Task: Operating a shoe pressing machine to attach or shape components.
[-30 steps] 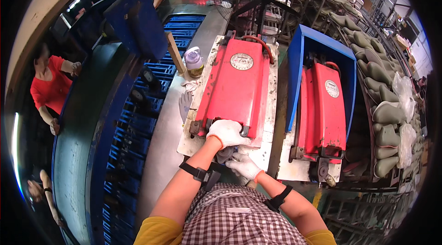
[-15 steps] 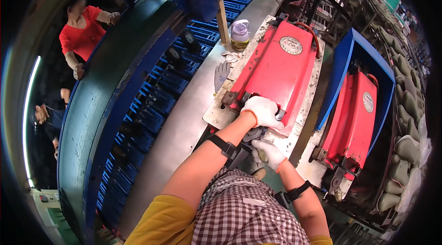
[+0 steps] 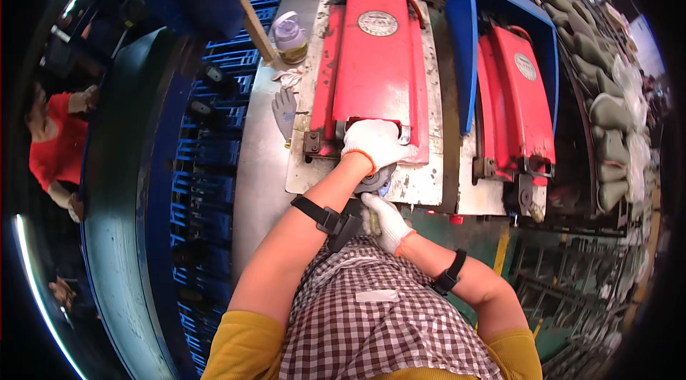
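My left hand (image 3: 373, 143), in a white glove, grips the front handle of a red machine lid (image 3: 375, 66) that lies flat on a worn metal base plate (image 3: 421, 187). My right hand (image 3: 386, 221), also gloved, sits just below it at the plate's front edge, fingers curled by a dark round part (image 3: 374, 180); what it holds is hidden. A second red lid (image 3: 516, 101) stands to the right inside a blue hood (image 3: 468, 44).
A grey glove (image 3: 284, 110), a rag and a plastic bottle (image 3: 289, 31) lie left of the machine. A blue conveyor (image 3: 200, 166) runs along the left, with a person in red (image 3: 53, 151) beyond it. Racks of grey shoe forms (image 3: 607, 116) fill the right.
The view swung left and then back. My left hand stayed on the lid's front handle, and my right hand stayed just under it.
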`<state>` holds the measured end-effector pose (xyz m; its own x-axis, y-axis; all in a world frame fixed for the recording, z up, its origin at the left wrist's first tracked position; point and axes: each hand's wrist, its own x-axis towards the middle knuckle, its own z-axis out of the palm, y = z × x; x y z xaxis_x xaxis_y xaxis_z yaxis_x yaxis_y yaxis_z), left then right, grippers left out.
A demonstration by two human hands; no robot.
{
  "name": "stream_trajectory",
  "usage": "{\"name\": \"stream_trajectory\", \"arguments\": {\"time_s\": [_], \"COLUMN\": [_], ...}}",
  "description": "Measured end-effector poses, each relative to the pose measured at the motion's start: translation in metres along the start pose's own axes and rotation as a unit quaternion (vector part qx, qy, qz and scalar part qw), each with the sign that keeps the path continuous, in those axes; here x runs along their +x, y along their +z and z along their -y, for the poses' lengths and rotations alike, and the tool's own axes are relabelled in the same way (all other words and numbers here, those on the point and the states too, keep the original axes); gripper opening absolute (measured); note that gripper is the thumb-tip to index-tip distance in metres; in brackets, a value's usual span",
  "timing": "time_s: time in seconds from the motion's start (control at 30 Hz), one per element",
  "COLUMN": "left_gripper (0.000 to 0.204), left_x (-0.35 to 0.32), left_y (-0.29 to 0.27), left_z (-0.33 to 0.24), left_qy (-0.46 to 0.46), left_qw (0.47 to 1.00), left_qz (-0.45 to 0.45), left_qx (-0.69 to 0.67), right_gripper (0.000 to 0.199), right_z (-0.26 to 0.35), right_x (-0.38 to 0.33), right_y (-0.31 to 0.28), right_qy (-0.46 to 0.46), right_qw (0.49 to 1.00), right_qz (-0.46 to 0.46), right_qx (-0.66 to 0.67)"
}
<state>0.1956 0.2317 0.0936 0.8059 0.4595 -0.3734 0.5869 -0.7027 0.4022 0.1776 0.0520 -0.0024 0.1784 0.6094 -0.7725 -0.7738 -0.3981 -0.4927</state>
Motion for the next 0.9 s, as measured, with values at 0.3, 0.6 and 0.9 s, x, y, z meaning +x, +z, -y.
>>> {"name": "stream_trajectory", "arguments": {"time_s": [0.3,0.6,0.9], "left_gripper": [0.071,0.073,0.073], "left_x": [0.005,0.006,0.006], "left_y": [0.01,0.01,0.012], "left_z": [0.004,0.003,0.002], "left_qy": [0.027,0.024,0.018], "left_qw": [0.999,1.0,0.999], "left_qz": [-0.015,-0.016,-0.029], "left_qx": [0.008,0.003,0.012], "right_gripper": [0.047,0.048,0.041], "right_z": [-0.033,-0.04,-0.035], "right_x": [0.019,0.027,0.027], "right_y": [0.031,0.036,0.054], "right_qy": [0.028,0.029,-0.049], "right_qw": [0.993,0.983,0.983], "right_qz": [-0.027,-0.022,-0.082], "right_qx": [0.112,0.181,0.159]}}
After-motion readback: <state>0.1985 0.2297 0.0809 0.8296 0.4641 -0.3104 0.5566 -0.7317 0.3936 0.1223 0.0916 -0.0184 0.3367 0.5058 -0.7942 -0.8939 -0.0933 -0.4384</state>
